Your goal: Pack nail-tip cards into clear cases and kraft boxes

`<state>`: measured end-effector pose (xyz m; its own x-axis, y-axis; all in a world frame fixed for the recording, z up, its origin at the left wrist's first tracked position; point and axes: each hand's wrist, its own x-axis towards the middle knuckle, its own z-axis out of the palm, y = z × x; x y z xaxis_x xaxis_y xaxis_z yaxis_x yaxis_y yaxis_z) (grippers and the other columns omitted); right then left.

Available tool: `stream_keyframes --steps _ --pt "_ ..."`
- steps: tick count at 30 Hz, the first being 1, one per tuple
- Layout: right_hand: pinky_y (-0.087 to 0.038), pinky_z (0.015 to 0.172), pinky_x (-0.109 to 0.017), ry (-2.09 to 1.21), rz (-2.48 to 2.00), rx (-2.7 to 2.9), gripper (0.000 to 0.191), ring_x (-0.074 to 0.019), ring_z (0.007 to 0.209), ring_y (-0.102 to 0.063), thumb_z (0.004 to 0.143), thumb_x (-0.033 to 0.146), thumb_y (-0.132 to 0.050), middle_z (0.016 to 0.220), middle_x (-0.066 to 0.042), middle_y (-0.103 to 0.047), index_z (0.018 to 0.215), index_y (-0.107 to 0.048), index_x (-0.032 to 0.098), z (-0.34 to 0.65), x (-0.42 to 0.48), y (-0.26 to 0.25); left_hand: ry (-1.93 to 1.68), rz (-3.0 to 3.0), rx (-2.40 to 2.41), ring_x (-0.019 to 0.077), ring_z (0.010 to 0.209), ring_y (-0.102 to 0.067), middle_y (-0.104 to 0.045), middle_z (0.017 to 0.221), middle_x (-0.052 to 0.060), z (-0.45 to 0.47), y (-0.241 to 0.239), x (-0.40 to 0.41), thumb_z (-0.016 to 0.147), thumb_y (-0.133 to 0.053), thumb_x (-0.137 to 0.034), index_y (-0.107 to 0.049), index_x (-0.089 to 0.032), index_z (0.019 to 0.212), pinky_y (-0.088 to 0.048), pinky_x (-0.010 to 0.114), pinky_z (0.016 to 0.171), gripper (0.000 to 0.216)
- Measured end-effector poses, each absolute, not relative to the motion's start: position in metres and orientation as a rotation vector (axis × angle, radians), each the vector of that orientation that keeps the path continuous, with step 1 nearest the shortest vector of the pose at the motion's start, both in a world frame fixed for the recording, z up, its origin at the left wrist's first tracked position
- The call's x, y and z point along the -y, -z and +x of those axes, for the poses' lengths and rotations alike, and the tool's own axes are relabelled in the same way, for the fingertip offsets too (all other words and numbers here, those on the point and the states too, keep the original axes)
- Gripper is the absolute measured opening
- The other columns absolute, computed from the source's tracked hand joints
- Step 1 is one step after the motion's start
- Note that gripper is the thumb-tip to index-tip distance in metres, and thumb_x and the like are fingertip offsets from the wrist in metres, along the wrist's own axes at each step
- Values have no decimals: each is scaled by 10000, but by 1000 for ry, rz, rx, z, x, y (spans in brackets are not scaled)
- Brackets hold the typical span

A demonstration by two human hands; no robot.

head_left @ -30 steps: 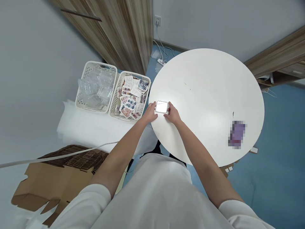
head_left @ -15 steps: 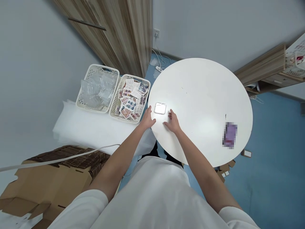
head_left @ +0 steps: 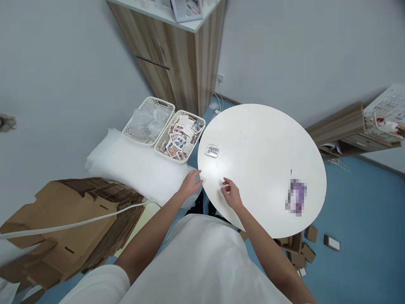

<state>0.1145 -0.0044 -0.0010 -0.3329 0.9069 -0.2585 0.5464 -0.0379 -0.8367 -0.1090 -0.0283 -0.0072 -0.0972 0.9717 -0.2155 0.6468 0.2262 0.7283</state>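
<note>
A small clear plastic case with dark press-on nails inside lies flat on the round white table, near its left edge. My left hand hovers at the table's near-left rim, fingers loosely curled and holding nothing. Over the tabletop closer to me, my right hand has its fingers slightly bent and apart, also with nothing in it. Both hands are well short of the case.
Left of the table, two white baskets rest on white foam sheets: one with clear plastic cases, one with nail-set cards. Flattened cardboard boxes lie at lower left. A blurred purple object sits on the table's right side. Small boxes litter the floor.
Both hands let go of the case and drew back toward me. The case now rests alone on the table. The view has tilted up and back.
</note>
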Motion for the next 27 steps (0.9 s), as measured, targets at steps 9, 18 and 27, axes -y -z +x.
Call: stream_keyframes --steps 9,18,27 --pt "-506 682 -346 -1494 -1215 2116 359 -169 710 -587 772 370 -475 849 -29 -634 1104 -513 238 120 15 -2 -719 1238 -2055 199 985 -565 -597 1078 63 -90 -5 104 767 -509 -306 -493 -206 1163 -453 325 858 409" --pt "-464 821 -374 -1370 -875 2568 327 -212 936 -569 788 337 -481 998 -79 -610 1076 -551 200 69 14 -2 -425 968 -2450 292 1128 -457 -511 1213 119 -107 -5 163 764 -492 -373 -508 -183 1145 -365 430 914 426" --pt "-363 964 -420 -1218 -536 2945 520 -264 1170 -442 728 364 -604 1244 -134 -495 1198 -483 174 -34 12 12 -815 333 -2429 240 1048 -529 -489 1221 163 -157 23 177 712 -588 -361 -356 -146 1245 -434 351 838 619"
